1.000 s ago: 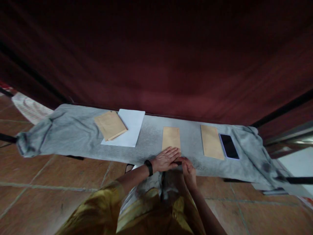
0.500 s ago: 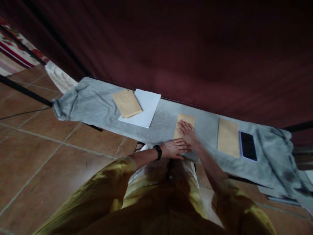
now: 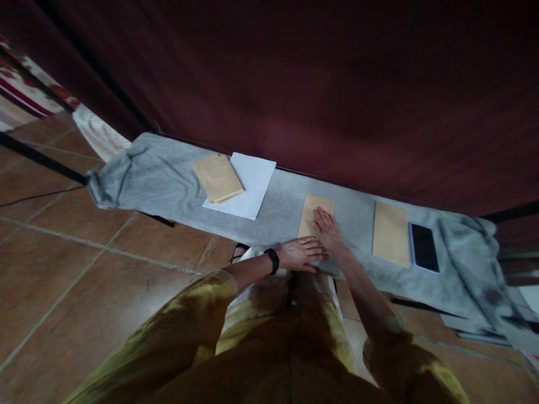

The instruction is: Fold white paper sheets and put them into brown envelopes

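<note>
A brown envelope (image 3: 312,209) lies flat on a grey cloth (image 3: 164,179) that covers a long narrow table. My right hand (image 3: 327,230) rests flat on the envelope with its fingers stretched out. My left hand (image 3: 301,254), with a black band at the wrist, lies open and flat across the envelope's near end, at the table's front edge. Neither hand holds anything.
Another brown envelope (image 3: 391,234) lies to the right, beside a dark phone (image 3: 423,247). At the left a stack of brown envelopes (image 3: 217,178) sits on white paper (image 3: 252,185). A dark red curtain hangs behind the table. The floor is brown tile.
One second ago my right hand was at the envelope's near edge under my left; it has slid forward onto the envelope. The view has swung left and tilted. My left hand has stayed flat.
</note>
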`<state>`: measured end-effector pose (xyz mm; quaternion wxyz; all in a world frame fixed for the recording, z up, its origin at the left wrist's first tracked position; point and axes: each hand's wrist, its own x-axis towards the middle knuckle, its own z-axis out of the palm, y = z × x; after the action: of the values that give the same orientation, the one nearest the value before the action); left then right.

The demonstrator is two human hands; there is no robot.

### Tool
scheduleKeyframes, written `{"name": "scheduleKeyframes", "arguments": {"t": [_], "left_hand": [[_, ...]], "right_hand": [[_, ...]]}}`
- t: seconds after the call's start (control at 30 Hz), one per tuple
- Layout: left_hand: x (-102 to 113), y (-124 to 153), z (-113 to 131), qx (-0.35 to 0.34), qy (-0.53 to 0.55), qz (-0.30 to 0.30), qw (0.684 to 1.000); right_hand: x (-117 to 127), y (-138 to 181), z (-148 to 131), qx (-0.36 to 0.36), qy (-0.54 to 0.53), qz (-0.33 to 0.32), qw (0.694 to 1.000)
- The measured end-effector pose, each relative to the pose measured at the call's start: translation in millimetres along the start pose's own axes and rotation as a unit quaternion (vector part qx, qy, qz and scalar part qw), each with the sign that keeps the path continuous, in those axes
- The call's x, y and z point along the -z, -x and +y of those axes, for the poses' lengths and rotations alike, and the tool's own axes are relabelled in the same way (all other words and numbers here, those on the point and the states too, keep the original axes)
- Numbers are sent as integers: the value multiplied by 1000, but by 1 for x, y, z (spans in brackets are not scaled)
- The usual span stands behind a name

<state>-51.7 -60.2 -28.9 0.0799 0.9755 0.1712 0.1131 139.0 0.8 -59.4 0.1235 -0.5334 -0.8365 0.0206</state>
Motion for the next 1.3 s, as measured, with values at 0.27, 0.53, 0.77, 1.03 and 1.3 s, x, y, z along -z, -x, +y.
{"name": "scheduleKeyframes", "arguments": {"t": [0.27,0.53,0.77,1.03,1.3], "left_hand": [[0,0,-3,7,-6,-17,1000],[0,10,1,111,43,43,992],[-13,-35,-14,239,-25,18,970],[-16,-95,-66,301,-55,6,952],[-14,-82,-67,238,-84,-12,968]], "right_hand": [[3,46,-12,-55,30,40,997],[19,106,-38,-64,20,54,996],[27,127,-58,-79,-35,60,994],[33,125,-60,-84,-31,61,994],[31,123,-58,-83,-28,66,994]]}}
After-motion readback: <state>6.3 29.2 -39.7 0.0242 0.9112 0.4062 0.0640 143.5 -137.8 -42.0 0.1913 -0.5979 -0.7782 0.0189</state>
